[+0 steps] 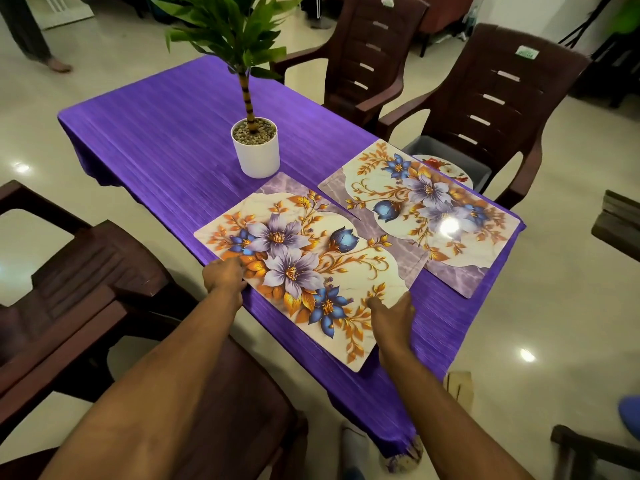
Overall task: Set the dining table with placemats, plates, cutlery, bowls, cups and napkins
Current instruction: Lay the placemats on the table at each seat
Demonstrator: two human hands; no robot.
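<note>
Left hand [224, 276] gripping near placemat [304, 268] edge at lower centre, right hand [393, 311] pinching its other corner. Far placemat [420, 216] lying right of centre. Mat overhanging worktop [166, 116] edge; risk sliding off slick cloth.

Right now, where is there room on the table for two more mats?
The bare purple tablecloth beyond and left of the potted plant is free. The near end is crowded: two floral placemats, nearly touching, with both hands on the nearer.
</note>
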